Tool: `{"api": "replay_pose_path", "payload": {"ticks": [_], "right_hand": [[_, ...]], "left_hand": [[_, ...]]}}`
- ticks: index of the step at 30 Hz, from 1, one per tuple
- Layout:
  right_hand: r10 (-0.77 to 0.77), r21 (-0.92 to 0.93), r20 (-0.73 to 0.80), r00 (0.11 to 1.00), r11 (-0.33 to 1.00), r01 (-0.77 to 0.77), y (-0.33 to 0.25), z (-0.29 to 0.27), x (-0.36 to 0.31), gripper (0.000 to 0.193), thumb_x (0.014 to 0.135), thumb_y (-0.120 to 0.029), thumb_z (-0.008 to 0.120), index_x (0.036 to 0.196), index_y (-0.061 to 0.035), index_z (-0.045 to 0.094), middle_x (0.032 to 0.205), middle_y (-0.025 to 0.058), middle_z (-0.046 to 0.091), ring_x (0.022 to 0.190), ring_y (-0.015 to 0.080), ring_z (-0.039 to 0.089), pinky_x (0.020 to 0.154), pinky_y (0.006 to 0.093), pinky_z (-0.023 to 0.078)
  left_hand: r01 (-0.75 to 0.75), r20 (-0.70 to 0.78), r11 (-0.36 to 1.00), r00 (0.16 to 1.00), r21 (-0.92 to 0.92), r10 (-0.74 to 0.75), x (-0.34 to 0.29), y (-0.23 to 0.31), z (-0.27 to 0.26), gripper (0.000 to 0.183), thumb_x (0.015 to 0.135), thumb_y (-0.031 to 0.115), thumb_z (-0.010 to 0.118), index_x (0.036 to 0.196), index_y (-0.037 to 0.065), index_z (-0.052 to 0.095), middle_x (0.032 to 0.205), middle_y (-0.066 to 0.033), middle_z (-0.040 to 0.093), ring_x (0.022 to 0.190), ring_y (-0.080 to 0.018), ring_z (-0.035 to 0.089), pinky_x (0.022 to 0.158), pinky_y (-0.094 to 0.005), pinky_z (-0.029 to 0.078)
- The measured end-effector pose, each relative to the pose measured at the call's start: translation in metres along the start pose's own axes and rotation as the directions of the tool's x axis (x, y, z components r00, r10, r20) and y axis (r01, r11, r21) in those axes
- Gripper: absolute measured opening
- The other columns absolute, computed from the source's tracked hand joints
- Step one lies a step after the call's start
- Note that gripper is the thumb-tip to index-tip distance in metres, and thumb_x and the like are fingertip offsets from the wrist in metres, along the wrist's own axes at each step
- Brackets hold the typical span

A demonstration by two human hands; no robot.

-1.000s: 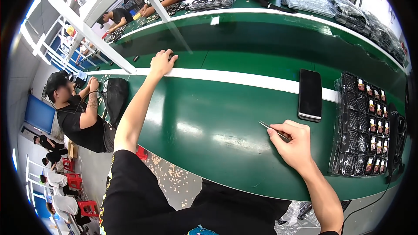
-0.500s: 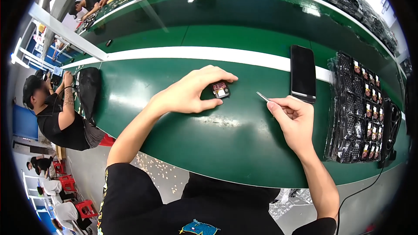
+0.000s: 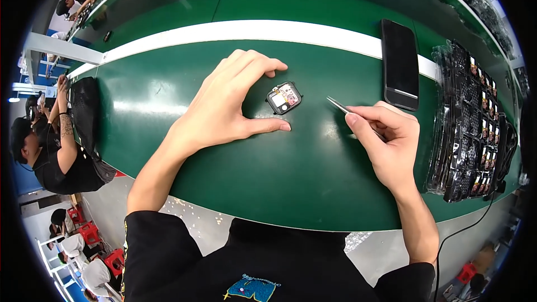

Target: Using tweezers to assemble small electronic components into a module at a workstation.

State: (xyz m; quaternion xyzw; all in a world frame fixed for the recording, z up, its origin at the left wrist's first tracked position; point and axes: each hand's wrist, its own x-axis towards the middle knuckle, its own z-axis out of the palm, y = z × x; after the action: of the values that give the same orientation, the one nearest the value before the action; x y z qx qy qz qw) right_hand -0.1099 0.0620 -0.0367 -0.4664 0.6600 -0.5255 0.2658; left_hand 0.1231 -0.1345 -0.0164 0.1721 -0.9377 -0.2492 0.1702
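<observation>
A small square electronic module (image 3: pixel 283 98), like an opened watch case with its inner parts showing, lies tilted on the green table (image 3: pixel 268 179). Around its left side curves my left hand (image 3: pixel 229 100), open, thumb below and fingers above, with a gap between it and the case. To the right, my right hand (image 3: pixel 389 140) is closed on a pair of metal tweezers (image 3: pixel 339 105). The tweezers' tips point up and left toward the module without touching it.
At the right, a black phone (image 3: pixel 400 64) lies near stacked clear-and-black plastic trays (image 3: pixel 464 128) holding several small modules. A black cable (image 3: pixel 464 237) hangs over the table edge. A co-worker (image 3: pixel 50 145) sits at the far left beside a black bag (image 3: pixel 85 114).
The module has turned and now lies apart from my left hand, whose fingers have opened wider. The view has shifted. My right hand still holds the tweezers.
</observation>
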Motion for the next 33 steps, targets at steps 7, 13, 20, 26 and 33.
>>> {"api": "replay_pose_path", "payload": {"ticks": [7,13,20,26,33], "right_hand": [[0.016,-0.015,0.016,1.0,1.0,-0.016,-0.003,-0.002,0.0,0.012,0.096,-0.003,0.085,0.107,0.0041,0.085,0.072,-0.0021,0.063,0.061,0.0001,0.045,0.054,0.0226,0.029],[0.03,0.024,0.012,0.999,0.999,-0.03,-0.006,-0.001,-0.003,0.012,0.096,-0.001,0.084,0.107,0.0048,0.085,0.074,-0.0025,0.064,0.063,-0.0013,0.049,0.055,0.0205,0.031],[0.0,0.054,0.023,1.0,0.999,-0.001,-0.007,0.002,-0.005,0.011,0.093,0.001,0.084,0.103,0.0052,0.084,0.07,-0.0012,0.064,0.059,-0.0002,0.049,0.053,0.0215,0.031],[-0.155,-0.095,0.097,0.983,0.982,0.164,-0.007,0.011,-0.006,0.008,0.086,0.003,0.083,0.094,0.0034,0.083,0.063,0.0025,0.061,0.051,0.0055,0.05,0.049,0.0257,0.031],[-0.229,-0.174,0.152,0.961,0.951,0.255,-0.005,0.016,-0.004,0.007,0.085,0.003,0.083,0.093,0.0027,0.082,0.064,0.0041,0.062,0.049,0.0095,0.053,0.046,0.0283,0.035]], "left_hand": [[-0.017,0.019,1.0,1.0,-0.023,0.017,-0.004,-0.006,-0.003,0.063,0.073,0.016,0.099,0.13,0.006,0.073,0.115,-0.0094,0.068,0.113,-0.0296,0.064,0.104,-0.0416,0.051],[-0.045,0.019,0.999,0.999,-0.027,0.046,-0.003,-0.01,0.002,0.055,0.075,0.015,0.097,0.125,0.006,0.076,0.117,-0.0089,0.07,0.111,-0.0295,0.065,0.102,-0.0408,0.051],[-0.04,0.095,0.978,0.994,-0.204,0.06,-0.006,0.008,0.013,0.053,0.077,0.019,0.098,0.125,0.008,0.079,0.103,-0.0045,0.075,0.087,-0.0215,0.062,0.086,-0.0354,0.047],[-0.064,0.119,0.972,0.989,-0.226,0.093,-0.003,0.005,0.018,0.051,0.077,0.022,0.098,0.123,0.007,0.08,0.099,-0.0051,0.073,0.086,-0.0207,0.062,0.079,-0.0351,0.044],[-0.109,0.104,0.973,0.986,-0.202,0.132,-0.003,0.0,0.021,0.053,0.075,0.027,0.098,0.121,0.007,0.081,0.095,-0.0044,0.072,0.085,-0.0202,0.063,0.076,-0.0346,0.041]]}}
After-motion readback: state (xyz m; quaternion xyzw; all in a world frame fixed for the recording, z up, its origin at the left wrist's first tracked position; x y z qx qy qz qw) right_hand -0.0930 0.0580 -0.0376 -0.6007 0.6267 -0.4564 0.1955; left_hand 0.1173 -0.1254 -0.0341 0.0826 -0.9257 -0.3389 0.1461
